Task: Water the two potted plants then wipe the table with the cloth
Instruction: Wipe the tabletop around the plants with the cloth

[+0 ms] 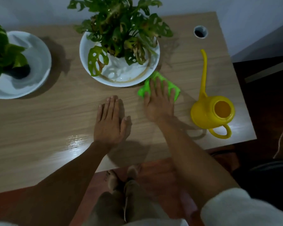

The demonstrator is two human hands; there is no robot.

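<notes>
The right hand [159, 101] lay flat on the green cloth [158, 85], fingers spread and pressing down, not curled round it; the cloth showed past the fingertips and on both sides of them, bunched, its longer run going from near-left to far-right. It sat on the table [55, 121] touching or all but touching the near-right rim of the white pot [95, 74] with the holed leaves; which, could not be told. The left hand [110, 118] rested palm down on bare wood just beside it, fingers straight and together, holding nothing.

Judging by the yellow can [212, 111] set down upright to the right, spout pointing away, the watering looked done and the wiping was in hand. The coming stroke turned on this: the pot blocked the way ahead and to the far left, the can stood near on the right, so the open room lay toward the person and leftward, across the wide bare middle; the left hand sat in that path and would need to lift. The second pot [31, 62] stood well apart at far left; the table's near edge was close under the forearms; a shiny patch near the left wrist may have been wet or only glare.
</notes>
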